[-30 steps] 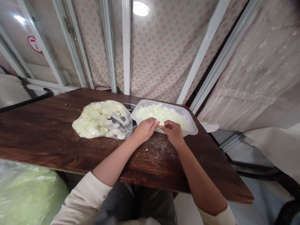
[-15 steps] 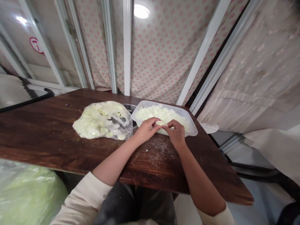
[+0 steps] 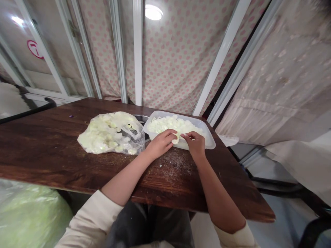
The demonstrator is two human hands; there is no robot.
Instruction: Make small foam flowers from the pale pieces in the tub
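My left hand (image 3: 160,142) is closed around a small pale yellow-white piece (image 3: 176,139) with a ruffled look; its exact kind cannot be made out. Beside it, my right hand (image 3: 195,142) makes a pinch, with a tiny whitish bit showing at the fingertips. Both hands are over the near rim of a white plastic tub (image 3: 210,139). Many pale, thin, petal-like pieces (image 3: 170,123) lie heaped in that tub. To the left, a see-through plastic bag (image 3: 111,132) holds similar pale yellow-green pieces.
White crumbs (image 3: 170,170) are scattered on the dark wooden table (image 3: 51,148) before me. A dark round dish (image 3: 142,119) shows partly behind the bag. At lower left bulges a large bag (image 3: 33,217) of light green stuff. Glass panels and dotted curtains (image 3: 176,62) stand behind the table.
My fingertips, earlier together at the pale piece, are now slightly apart. The right hand has drawn off to the right, while the left keeps the piece. The view has shifted slightly.
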